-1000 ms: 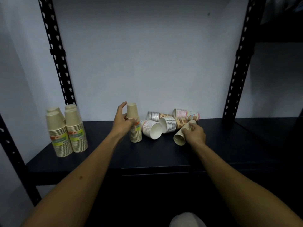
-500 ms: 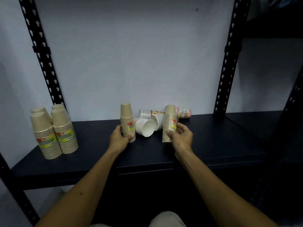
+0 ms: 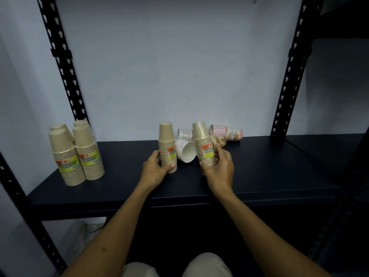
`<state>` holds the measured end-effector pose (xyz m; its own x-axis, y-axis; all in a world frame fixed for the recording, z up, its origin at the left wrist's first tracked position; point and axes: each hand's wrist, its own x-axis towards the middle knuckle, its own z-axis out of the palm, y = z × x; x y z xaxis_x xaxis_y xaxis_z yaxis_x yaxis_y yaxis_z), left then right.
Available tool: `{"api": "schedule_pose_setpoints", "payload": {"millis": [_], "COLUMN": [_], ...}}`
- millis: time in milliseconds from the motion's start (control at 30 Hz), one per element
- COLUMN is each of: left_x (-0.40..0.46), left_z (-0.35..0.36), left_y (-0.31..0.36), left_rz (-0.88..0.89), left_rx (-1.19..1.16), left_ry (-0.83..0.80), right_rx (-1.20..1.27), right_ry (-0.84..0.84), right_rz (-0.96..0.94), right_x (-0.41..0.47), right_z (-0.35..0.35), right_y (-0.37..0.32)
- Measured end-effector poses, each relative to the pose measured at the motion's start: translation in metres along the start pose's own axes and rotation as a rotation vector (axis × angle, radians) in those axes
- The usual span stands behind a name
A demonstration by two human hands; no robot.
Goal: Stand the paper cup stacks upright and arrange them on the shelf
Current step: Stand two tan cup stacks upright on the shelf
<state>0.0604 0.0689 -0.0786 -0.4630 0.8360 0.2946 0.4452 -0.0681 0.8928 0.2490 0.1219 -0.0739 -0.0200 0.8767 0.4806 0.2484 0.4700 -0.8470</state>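
Dark shelf (image 3: 269, 168) spans the frame, pale wall (image 3: 179, 66) behind, black perforated uprights at back left (image 3: 63, 62) and back right (image 3: 289, 72).

Near the shelf's left edge: cluster of four upright tan stacks (image 3: 77, 152), mouths down, touching each other, two in front carrying yellow-green labels. Well apart from the rest.

Mid-shelf, toward the back edge: pile of stacks lying on their sides. White stack (image 3: 184, 150) with open mouth facing the front edge sits between the two held stacks. Striped stack (image 3: 184, 132) behind it. Pink printed stack (image 3: 227, 131) lies at the back, just right of the pile; a cartoon-print stack (image 3: 219, 141) in front of it, partly hidden by the right-held stack.

Left tan stack (image 3: 167, 146): upright, base on the shelf, mid-depth. Right tan stack (image 3: 204, 144): mouth down, tilted slightly left; can't tell if its base touches the shelf, hand covers it.

Left hand (image 3: 154, 169): fingers and thumb curled round the lower part of the left tan stack, gripping it.

Right hand (image 3: 219, 168): wrapped round the lower part of the right tan stack, thumb on front, fingers on the right side, gripping.
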Motion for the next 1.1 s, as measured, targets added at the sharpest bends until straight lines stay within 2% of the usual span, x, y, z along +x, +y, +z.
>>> {"api": "schedule_pose_setpoints", "payload": {"millis": [133,367,633,733,967,1100], "left_x": [0.0,-0.001,-0.003,-0.003,-0.004,-0.003], "left_z": [0.0,-0.001,-0.002,-0.002,-0.006,-0.005], "left_y": [0.0,0.003,0.004,0.004,0.002,0.001], "left_rz": [0.006,-0.01,-0.065,-0.048,-0.012,-0.03], "left_rx": [-0.007,-0.013,-0.025,-0.016,0.009,-0.022], "left_ry": [-0.002,-0.027,-0.08,-0.086,-0.08,-0.07], "right_rx": [-0.078,-0.005,0.009,-0.001,-0.191,-0.152], "right_ry": [-0.029,-0.102,-0.282,-0.296,-0.338,-0.348], "right_rz": [-0.009,0.066,0.091,0.069,0.02,0.01], "right_x": [-0.001,0.001,0.004,0.003,0.012,0.013], "right_z": [-0.005,-0.005,-0.009,-0.006,0.017,0.025], "right_y": [0.01,0.008,0.013,0.011,0.002,0.0]}}
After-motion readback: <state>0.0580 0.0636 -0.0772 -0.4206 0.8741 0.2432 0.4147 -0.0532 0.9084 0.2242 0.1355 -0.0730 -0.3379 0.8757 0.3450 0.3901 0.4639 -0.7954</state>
